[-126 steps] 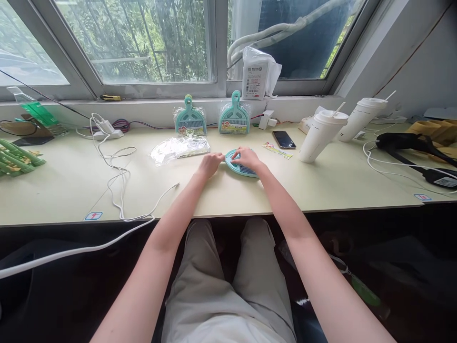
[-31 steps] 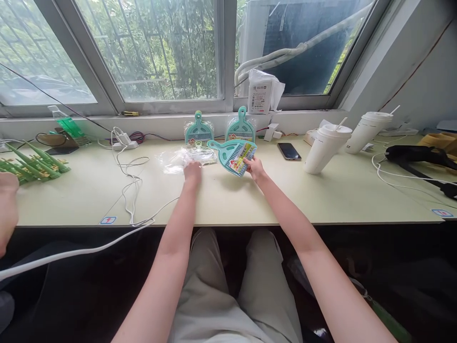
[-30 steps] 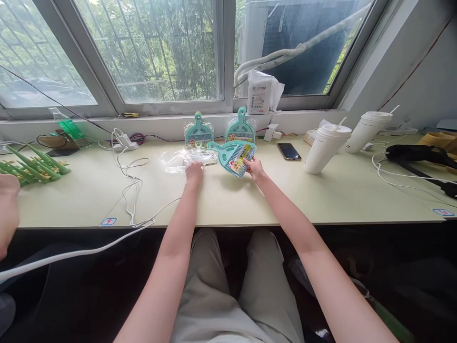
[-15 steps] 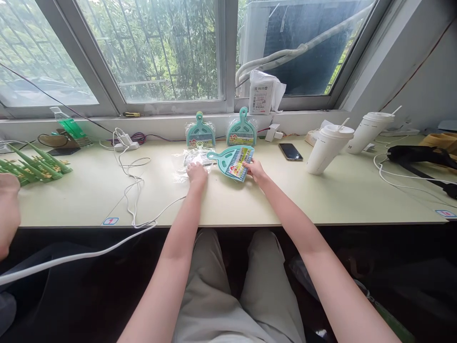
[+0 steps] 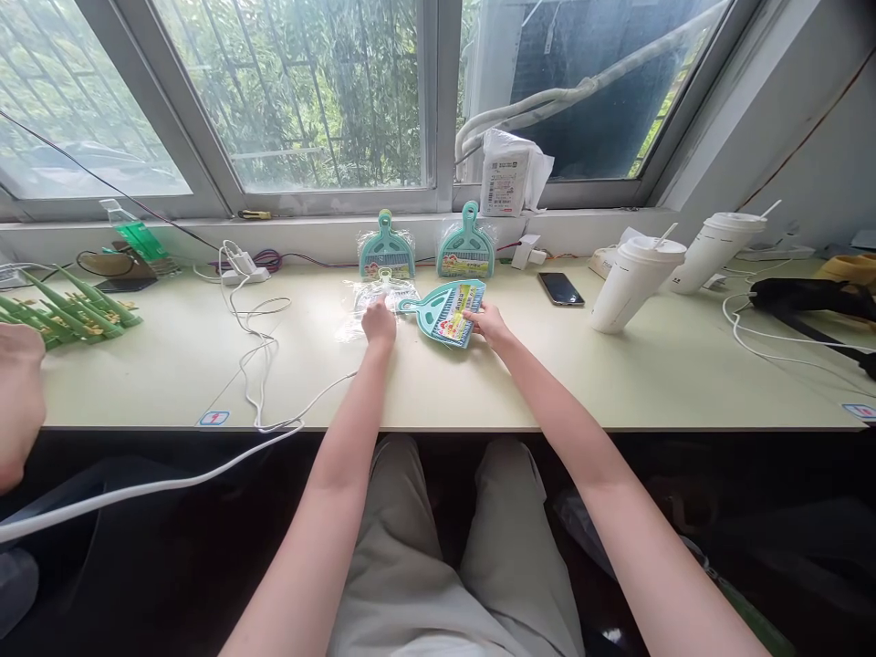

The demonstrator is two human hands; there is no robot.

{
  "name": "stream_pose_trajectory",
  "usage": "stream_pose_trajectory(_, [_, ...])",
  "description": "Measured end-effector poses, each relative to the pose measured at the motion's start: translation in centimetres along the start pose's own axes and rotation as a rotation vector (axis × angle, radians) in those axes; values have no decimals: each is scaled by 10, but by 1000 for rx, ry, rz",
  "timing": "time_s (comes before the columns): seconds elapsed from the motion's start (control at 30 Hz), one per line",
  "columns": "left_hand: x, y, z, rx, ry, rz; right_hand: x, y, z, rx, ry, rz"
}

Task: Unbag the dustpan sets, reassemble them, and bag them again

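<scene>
My right hand (image 5: 488,325) grips the wide edge of a mint-green dustpan (image 5: 431,312), its thumb over the yellow printed label. Blue-and-white bristles of a small brush show along that label. The dustpan's handle points left, close to my left hand (image 5: 380,324). That hand is closed over a crinkled clear plastic bag (image 5: 354,319) on the table; its fingertips are partly hidden. Behind the hands, two more mint dustpans in clear wrapping, a left one (image 5: 387,248) and a right one (image 5: 467,246), lean upright against the wall under the window.
A phone (image 5: 560,289) and two white lidded cups, the nearer cup (image 5: 633,287) and the farther cup (image 5: 715,251), stand to the right. White cables (image 5: 256,365) trail across the left side. Another person's hand (image 5: 17,392) is at the far left near green leaf-like pieces (image 5: 82,310).
My left hand has curled from lying flatter into a closed shape over the plastic bag. The dustpan in my right hand has barely shifted. The view has moved slightly.
</scene>
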State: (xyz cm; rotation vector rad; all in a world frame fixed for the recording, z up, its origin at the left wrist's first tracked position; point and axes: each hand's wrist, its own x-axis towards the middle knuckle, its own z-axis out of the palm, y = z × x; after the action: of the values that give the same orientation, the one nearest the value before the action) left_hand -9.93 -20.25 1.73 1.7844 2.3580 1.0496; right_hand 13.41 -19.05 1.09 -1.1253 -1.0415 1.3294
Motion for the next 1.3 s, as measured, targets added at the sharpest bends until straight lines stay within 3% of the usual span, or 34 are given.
stream_pose_trajectory(0.17, [-3,5,9,-120,-62,201,-2,1,2,12,-88,33])
stream_pose_trajectory(0.3, [-5,5,12,-119,-95,226,-2,3,3,-4,-126,27])
stream_pose_trajectory(0.47, [-2,2,13,-161,-108,272,-1,6,3,1,-119,23])
stream_pose_trajectory(0.77, [-2,12,20,-384,-120,518,-1,10,5,76,-53,-4])
stream_pose_trajectory(0.87, [-13,25,12,-392,-4,580,-1,8,6,127,-41,-29])
stream_pose_trajectory(0.97, [-26,40,-3,-391,257,398,-3,4,7,194,-17,-75])
stream_pose_trajectory(1.07, [-32,49,-12,-475,334,41,-5,1,8,245,0,-123])
stream_pose_trajectory(1.2, [-25,51,-2,-733,181,-294,-7,-1,10,267,7,-158])
stream_pose_trajectory(1.3, [-17,48,9,-1120,-115,-287,-8,0,10,269,6,-178])
